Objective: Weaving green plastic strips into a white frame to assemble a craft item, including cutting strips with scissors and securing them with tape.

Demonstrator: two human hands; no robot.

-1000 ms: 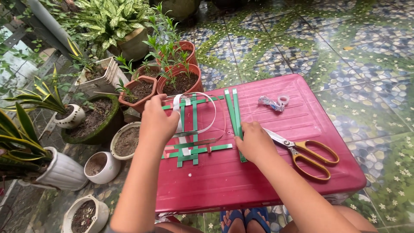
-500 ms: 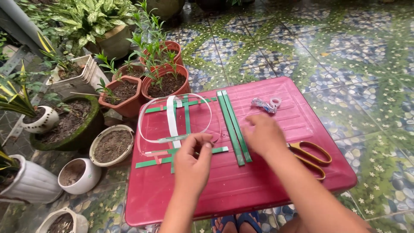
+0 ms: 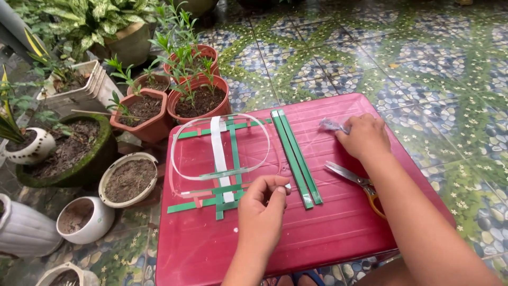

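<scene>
At frame centre my left hand pinches a white strip end beside the woven green strips. My right hand, upper right, closes on a crumpled clear wrapper above the scissors.

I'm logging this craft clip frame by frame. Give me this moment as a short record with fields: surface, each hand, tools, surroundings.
surface: red plastic table on patterned tiles
left hand: fingers pinched at the edge of the woven green and white strips
right hand: resting on a small crumpled clear scrap near the far edge
loose material: two green strips lying side by side between the hands
tools: scissors, partly under the right forearm, untouched
surroundings: potted plants left of the table
</scene>
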